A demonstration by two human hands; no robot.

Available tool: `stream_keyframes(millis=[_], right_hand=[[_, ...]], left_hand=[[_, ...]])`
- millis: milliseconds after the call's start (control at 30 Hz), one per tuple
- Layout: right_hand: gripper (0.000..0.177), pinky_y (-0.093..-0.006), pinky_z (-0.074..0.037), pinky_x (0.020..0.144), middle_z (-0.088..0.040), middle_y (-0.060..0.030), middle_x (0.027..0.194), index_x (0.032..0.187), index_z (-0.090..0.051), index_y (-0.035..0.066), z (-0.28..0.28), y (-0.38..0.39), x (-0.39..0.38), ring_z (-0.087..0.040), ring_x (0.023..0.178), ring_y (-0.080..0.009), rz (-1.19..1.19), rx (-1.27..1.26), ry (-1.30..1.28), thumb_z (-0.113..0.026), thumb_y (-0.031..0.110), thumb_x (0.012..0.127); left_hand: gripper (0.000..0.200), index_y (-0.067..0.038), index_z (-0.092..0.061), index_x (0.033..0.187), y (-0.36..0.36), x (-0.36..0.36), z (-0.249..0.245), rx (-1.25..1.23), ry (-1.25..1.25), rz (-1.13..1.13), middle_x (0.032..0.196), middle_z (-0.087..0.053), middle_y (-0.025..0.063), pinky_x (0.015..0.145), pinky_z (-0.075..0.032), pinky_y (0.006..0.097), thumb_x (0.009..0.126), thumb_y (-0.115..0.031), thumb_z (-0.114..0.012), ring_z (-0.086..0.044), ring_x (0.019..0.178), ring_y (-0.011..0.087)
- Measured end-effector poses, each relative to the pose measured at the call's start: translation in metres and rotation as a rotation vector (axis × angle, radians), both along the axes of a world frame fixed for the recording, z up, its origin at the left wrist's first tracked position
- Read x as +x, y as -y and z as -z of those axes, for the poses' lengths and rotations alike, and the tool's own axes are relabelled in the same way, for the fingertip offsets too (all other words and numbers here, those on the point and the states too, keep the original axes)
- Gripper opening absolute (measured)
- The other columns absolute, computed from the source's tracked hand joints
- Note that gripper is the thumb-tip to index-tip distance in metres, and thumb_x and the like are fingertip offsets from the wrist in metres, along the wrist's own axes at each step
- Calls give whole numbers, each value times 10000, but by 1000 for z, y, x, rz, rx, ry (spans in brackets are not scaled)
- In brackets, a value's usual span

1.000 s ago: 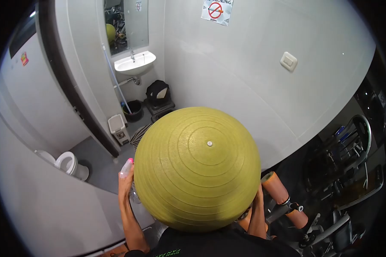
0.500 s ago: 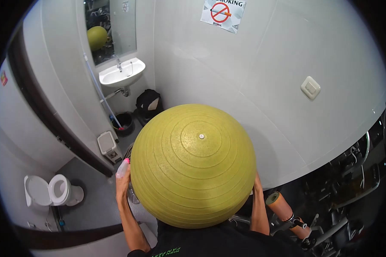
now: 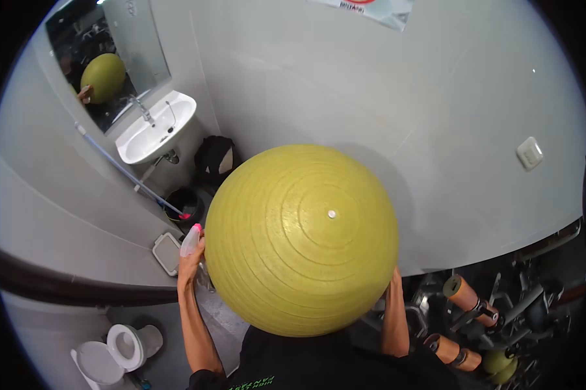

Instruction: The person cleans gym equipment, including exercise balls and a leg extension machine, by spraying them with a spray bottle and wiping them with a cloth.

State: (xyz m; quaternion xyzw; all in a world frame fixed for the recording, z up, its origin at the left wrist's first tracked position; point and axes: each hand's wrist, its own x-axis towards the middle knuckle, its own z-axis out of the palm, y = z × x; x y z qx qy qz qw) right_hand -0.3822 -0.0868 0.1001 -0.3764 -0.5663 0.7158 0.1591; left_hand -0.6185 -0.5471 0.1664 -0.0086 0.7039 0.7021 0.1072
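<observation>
A large yellow-green exercise ball point(image 3: 302, 240) with a white plug is held in front of my chest, between both hands. My left hand point(image 3: 193, 259) presses on its left side, with the fingers closed round a small clear bottle point(image 3: 190, 241) with a pink cap, between palm and ball. My right hand point(image 3: 395, 286) rests against the lower right side of the ball; its fingers are mostly hidden behind the ball.
A white sink point(image 3: 156, 130) hangs under a mirror point(image 3: 104, 58) at upper left. Below stand a black bucket point(image 3: 183, 203) with a mop, a black bag point(image 3: 215, 158) and a bin point(image 3: 167, 253). A toilet point(image 3: 125, 346) is lower left; gym equipment point(image 3: 465, 296) lower right.
The view has turned, so the sink and the mirror sit further left and tilted. The ball now appears slightly further right and turned, still between both hands. More gym equipment shows at lower right.
</observation>
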Motion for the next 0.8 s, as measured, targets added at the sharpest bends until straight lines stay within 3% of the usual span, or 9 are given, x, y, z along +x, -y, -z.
stream_keyframes(millis=[100,167,233,267,367,533,633,733,800], right_hand=[[402,-318,-488,739,-630,-94,1034,1145,-584,-48,29,8,-10,-588,858,-168,73,-24,48,-430,282,972],[400,-319,-489,739,-630,-94,1034,1144,-585,-47,49,10,-16,-589,858,-169,110,-42,94,-430,280,972],[398,-319,-489,740,-630,-94,1034,1144,-585,-46,66,6,-21,-590,858,-169,146,-56,130,-430,278,972],[396,-319,-489,740,-630,-94,1034,1143,-585,-46,75,6,-24,-590,858,-170,170,-68,148,-430,276,972],[393,-319,-490,740,-631,-94,1035,1142,-586,-44,98,4,-27,-591,859,-171,230,-89,204,-430,273,972],[387,-320,-492,741,-631,-94,1035,1141,-587,-42,129,9,-28,-593,859,-172,325,-104,301,-431,268,972],[383,-320,-492,742,-631,-94,1035,1140,-587,-41,144,18,-39,-594,860,-173,355,-112,348,-431,265,971],[379,-321,-493,742,-632,-94,1036,1140,-588,-40,162,28,-58,-595,860,-174,380,-114,385,-431,262,971],[377,-321,-494,743,-632,-94,1036,1139,-588,-39,175,39,-76,-596,860,-174,398,-117,407,-431,260,971]], left_hand=[[647,-35,-431,1390,-1,-33,37,-34,37,209,1289,-550,67,930,-423,286,863,-313,-683,-531,1134,162],[617,-22,-435,1382,-15,-44,41,-47,130,252,1310,-538,81,1003,-388,310,853,-202,-698,-514,1182,178],[542,19,-518,1296,-34,-57,52,-60,27,308,1108,-636,69,797,-491,286,824,-141,-733,-598,926,135],[556,10,-513,1302,-39,-65,56,-49,129,344,1010,-639,42,666,-487,257,809,-110,-742,-587,771,107],[565,-6,-501,1318,-62,-86,57,-69,404,367,913,-622,27,566,-457,251,809,-83,-734,-548,663,95],[496,-41,-509,1321,-64,-123,116,-202,607,448,832,-601,7,624,-450,273,897,-258,-649,-527,608,105],[540,-55,-506,1328,-63,-143,143,-196,625,365,928,-634,22,723,-456,296,908,-376,-619,-569,721,126],[574,-60,-512,1328,-51,-170,173,-232,679,306,1158,-620,51,866,-411,307,891,-408,-642,-540,1018,153],[586,-62,-502,1338,-44,-194,190,-248,702,301,1180,-610,54,889,-407,310,887,-408,-647,-539,1045,161]])
